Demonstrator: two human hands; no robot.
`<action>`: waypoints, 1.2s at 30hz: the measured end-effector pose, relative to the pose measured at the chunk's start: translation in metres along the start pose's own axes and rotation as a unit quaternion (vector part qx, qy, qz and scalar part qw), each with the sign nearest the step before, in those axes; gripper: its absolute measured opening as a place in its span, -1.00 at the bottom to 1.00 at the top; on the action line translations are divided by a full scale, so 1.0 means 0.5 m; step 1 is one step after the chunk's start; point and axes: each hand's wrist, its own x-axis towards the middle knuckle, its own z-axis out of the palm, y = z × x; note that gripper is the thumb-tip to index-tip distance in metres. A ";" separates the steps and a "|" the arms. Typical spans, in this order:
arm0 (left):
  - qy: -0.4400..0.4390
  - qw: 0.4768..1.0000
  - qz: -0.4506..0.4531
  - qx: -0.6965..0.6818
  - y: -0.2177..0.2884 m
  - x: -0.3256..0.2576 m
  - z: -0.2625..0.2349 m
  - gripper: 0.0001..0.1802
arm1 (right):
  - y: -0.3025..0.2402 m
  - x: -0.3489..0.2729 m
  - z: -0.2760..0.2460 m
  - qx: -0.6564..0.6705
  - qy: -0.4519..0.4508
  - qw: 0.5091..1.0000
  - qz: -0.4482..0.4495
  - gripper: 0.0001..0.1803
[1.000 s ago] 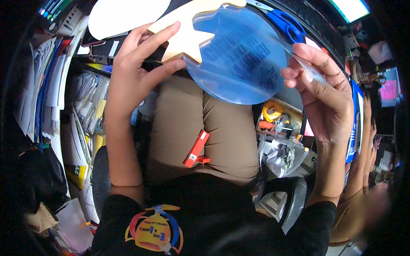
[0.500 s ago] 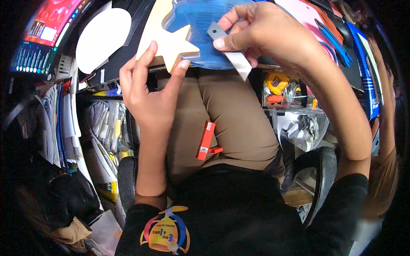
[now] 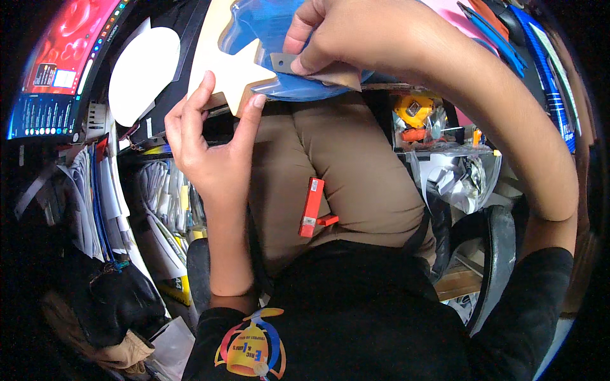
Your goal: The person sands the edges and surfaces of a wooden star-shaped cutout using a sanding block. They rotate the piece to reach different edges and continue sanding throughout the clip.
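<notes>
My left hand (image 3: 216,155) grips the lower edge of a cream, star-shaped piece (image 3: 238,75), thumb on one side and fingers on the other. Beside and behind the star lies a blue, glossy panel (image 3: 295,89) with a clear plastic layer over it. My right hand (image 3: 362,35) pinches a loose cutter blade (image 3: 281,62) by its holed end, over the blue panel next to the star. The blade lies nearly flat and its far end is partly under my fingers. On my lap rest a slim red case (image 3: 312,206) and its small red cap (image 3: 328,220).
White rounded paper (image 3: 145,76) lies on the desk at left, beside a lit screen (image 3: 70,70). A shelf with a yellow tape measure (image 3: 413,110) sits under the desk at right. Files (image 3: 86,203) stand at left; a chair armrest (image 3: 495,254) is at right.
My right hand has moved left with the blade, which has turned from a steep slant to lie flatter, close to the star. My left hand keeps its hold.
</notes>
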 end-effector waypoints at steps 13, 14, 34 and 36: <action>0.003 1.000 0.007 -0.004 -0.001 0.002 0.000 -0.38 | 0.069 0.056 0.022 -0.466 0.053 0.794 -0.386 -0.78; 0.003 1.000 0.008 -0.002 -0.001 0.002 0.000 -0.39 | 0.062 0.051 0.022 -0.425 0.050 0.831 -0.355 -0.78; -0.008 1.000 -0.010 -0.016 0.002 0.004 0.002 -0.38 | 0.003 -0.035 0.057 0.101 0.083 0.991 -0.017 -0.86; -0.008 1.000 -0.014 -0.021 0.002 0.003 0.002 -0.38 | 0.002 -0.047 0.060 0.114 0.097 0.989 -0.010 -0.86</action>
